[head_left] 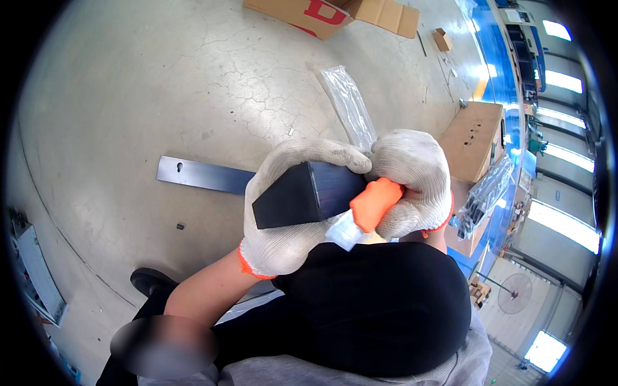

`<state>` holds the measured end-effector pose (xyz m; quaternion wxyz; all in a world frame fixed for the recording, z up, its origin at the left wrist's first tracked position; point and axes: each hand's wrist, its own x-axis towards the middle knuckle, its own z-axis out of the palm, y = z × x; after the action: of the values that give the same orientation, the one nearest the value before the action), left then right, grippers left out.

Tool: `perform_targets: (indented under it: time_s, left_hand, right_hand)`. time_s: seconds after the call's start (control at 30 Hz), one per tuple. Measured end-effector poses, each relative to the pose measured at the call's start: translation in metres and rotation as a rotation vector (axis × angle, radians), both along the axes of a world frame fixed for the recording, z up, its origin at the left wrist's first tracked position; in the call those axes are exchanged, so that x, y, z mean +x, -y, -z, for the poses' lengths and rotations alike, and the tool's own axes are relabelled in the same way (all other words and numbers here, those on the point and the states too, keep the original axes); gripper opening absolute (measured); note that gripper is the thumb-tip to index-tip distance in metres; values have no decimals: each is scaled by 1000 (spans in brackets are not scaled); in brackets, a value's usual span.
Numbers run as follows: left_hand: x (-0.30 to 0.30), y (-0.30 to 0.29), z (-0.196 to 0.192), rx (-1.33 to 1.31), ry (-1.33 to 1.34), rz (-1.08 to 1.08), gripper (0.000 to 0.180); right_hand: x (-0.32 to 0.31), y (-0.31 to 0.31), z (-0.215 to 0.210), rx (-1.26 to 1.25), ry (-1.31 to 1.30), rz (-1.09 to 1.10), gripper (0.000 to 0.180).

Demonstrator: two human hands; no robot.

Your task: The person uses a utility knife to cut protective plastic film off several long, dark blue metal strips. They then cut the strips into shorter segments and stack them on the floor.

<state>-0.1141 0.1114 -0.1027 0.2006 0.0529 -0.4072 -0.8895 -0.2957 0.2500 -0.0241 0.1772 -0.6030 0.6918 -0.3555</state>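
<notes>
Over my lap, above the cracked grey concrete floor (161,96), sits the dark hollow square metal tube (308,193), open end facing me. My left hand (283,212), in a white knit glove with orange cuff, is wrapped shut around the tube's near end from below and the side. My right hand (412,180), same glove, is curled closed on an orange-handled tool (374,202) pressed against the tube's right face; a pale blade or scrap (344,230) sticks out below it, can't tell which. I judge the tube stiff, fairly heavy, smooth-coated and slippery, with sharp cut edges; best gripped around the flat sides just behind the open end, as now. A flat dark metal bar with a keyhole slot (199,174) lies on the floor behind, a clear plastic sleeve (347,103) and cardboard boxes (335,13) further off.
</notes>
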Motion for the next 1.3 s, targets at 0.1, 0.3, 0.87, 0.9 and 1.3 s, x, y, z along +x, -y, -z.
perform_targets:
  time_s: [0.1, 0.3, 0.87, 0.9, 1.3]
  left_hand:
    - [-8, -1, 9, -47, -73, 24, 42]
    - [-3, -3, 12, -18, -85, 20, 51]
    - [1, -5, -3, -117, 8, 3, 55]
    - [2, -5, -9, -42, 40, -1, 57]
    - [4, 5, -9, -204, 62, 44, 52]
  right_hand:
    - [2, -2, -15, 52, -19, 32, 56]
    - [7, 7, -17, 91, 16, 32, 53]
    - [18, 6, -25, 303, -54, 205, 42]
    - [17, 4, -19, 274, -17, 202, 41]
    - [11, -1, -22, 282, 24, 203, 39]
